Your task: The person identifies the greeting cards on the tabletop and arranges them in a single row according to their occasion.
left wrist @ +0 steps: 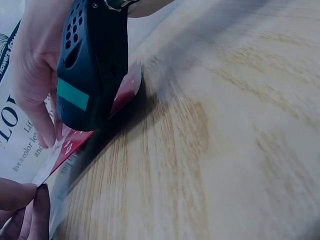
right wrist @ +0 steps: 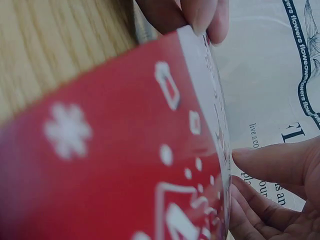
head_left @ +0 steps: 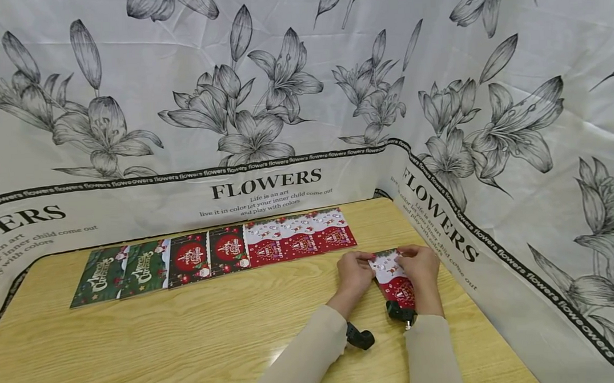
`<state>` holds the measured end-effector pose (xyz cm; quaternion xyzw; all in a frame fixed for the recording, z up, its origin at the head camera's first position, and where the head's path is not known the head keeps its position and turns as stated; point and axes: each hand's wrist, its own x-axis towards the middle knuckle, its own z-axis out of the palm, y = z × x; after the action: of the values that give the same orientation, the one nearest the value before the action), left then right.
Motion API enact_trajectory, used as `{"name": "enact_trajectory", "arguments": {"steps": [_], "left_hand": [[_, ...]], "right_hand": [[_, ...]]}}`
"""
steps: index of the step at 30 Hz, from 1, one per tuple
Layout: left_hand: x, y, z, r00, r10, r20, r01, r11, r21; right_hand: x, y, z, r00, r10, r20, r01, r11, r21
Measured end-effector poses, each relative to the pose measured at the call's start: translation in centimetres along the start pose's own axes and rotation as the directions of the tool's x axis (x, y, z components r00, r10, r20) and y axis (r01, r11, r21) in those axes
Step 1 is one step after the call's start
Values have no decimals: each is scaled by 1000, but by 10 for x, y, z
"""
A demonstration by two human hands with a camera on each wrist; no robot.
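Observation:
Both hands hold one red-and-white Christmas card near the table's right edge. My left hand pinches its left edge, thumb on one face and fingers behind. On the opposite side my right hand pinches the upper right edge between thumb and fingers. Tilted up from the tabletop, the card bends slightly in the right wrist view, where its red face with a white snowflake fills the left half. The left wrist view has the left fingertips at one edge and the card's far corner raised over the wood.
Along the back of the wooden table lies a row: two green cards, two dark cards with red circles, and three red-and-white cards. Flower-printed cloth walls the back and right. Black wrist cameras sit below the hands.

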<state>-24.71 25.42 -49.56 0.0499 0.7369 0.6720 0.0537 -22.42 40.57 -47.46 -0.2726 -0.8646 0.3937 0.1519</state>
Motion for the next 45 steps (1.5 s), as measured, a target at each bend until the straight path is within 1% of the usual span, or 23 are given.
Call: {"name": "enact_trajectory", "arguments": {"steps": [4,6,11,13,17,19,22,24,26,29,32,34,37,40,45], "left_hand": [[2,-3,0,999,11,-38,-12,999,-31],[4,-4,0,998,29,-50,-31,999,-43],[7,-6,-5,996,72,-61,-74,997,-26],[8,-6,-7,996,70,-61,-72,997,-30],[8,-7,-8,996,64,-64,-68,996,-55],[8,-7,-8,996,49,-69,-54,996,-76],[7,-8,-8,996,48,-72,-55,994,-97],[5,-9,-9,997,38,-60,-45,993,-109],[2,-9,-9,999,37,-34,-41,993,-112],[-5,-9,-10,1000,19,26,-16,995,-101],[-13,-8,-10,996,-1,88,9,996,-90],[-18,-7,-10,993,-9,116,17,998,-67],[-23,-6,-8,991,-17,133,23,999,-45],[-25,-6,-8,991,-12,133,17,999,-37],[-27,-3,-7,991,-25,128,32,998,-52]], "right_hand": [[0,0,0,1000,2,21,-3,999,39],[1,0,0,999,6,45,-9,998,60],[2,-2,-1,993,24,117,-37,993,112],[2,-3,-1,991,42,128,-59,989,138],[2,-3,2,988,85,126,-114,965,237],[3,-4,4,988,104,118,-134,952,277],[4,-4,6,987,125,100,-150,940,307],[5,-4,7,987,136,80,-154,937,312],[5,-5,6,988,142,58,-153,933,327],[5,-6,4,989,146,29,-147,925,351],[5,-6,2,989,148,7,-141,921,364],[5,-7,2,988,154,-2,-143,918,371],[5,-7,2,986,167,-3,-153,910,384],[6,-7,2,986,169,-6,-153,906,396],[6,-8,3,988,156,-17,-138,914,381]]}}
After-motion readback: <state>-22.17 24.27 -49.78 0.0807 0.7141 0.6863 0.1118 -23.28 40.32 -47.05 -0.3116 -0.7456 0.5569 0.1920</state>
